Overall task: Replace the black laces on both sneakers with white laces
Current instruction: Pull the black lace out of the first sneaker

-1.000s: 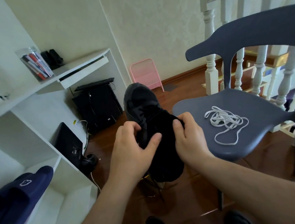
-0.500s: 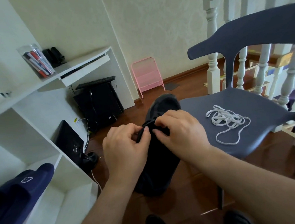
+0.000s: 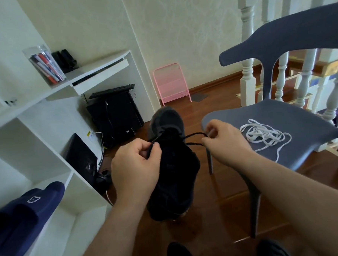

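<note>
Both hands pinch ends of the black lace (image 3: pixel 193 135) above a black sneaker (image 3: pixel 171 162) held over the floor, left hand (image 3: pixel 135 164) and right hand (image 3: pixel 224 139) apart; white laces (image 3: pixel 265 135) lie on the blue chair (image 3: pixel 299 118)

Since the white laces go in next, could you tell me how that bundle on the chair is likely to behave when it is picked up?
The white laces lie in a loose tangle on the chair seat, so they will probably be floppy and light. One strand trails toward the seat's front edge, so lifting from one point may drag loops along or snag.
</note>
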`<action>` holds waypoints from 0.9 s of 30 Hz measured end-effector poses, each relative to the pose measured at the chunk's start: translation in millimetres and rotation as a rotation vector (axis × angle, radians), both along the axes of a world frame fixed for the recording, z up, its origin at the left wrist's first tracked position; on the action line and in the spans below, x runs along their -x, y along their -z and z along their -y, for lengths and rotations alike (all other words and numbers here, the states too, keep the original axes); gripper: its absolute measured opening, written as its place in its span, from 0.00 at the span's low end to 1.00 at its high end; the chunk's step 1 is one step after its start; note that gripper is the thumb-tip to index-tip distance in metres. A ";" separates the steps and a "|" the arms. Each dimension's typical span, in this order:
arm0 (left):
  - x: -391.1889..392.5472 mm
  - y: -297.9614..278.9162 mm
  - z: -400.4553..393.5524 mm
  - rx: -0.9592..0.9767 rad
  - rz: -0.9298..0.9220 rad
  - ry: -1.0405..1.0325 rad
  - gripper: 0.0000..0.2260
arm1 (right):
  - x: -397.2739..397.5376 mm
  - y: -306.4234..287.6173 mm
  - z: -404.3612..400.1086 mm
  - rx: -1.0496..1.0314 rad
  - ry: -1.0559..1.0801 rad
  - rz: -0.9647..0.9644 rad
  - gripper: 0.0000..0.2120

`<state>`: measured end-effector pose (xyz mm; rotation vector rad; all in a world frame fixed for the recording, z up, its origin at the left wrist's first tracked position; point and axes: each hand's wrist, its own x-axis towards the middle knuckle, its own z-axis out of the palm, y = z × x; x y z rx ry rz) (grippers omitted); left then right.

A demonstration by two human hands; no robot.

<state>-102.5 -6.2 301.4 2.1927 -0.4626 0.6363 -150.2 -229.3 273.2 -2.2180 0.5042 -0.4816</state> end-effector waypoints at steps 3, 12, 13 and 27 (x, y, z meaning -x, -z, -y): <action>-2.4 2.4 0.5 -0.031 -0.006 0.001 0.11 | 4.3 -10.5 -19.8 0.160 -0.080 0.220 0.15; 7.0 10.4 13.4 -0.124 -0.016 0.050 0.11 | -4.7 -8.0 -52.9 0.517 -0.175 0.332 0.06; 6.5 11.0 13.2 -0.122 -0.021 0.047 0.11 | -5.6 -7.7 -53.0 0.532 -0.170 0.355 0.07; -6.1 8.7 -9.2 -0.038 -0.022 0.002 0.11 | 1.7 -14.2 -3.6 0.222 -0.061 -0.165 0.13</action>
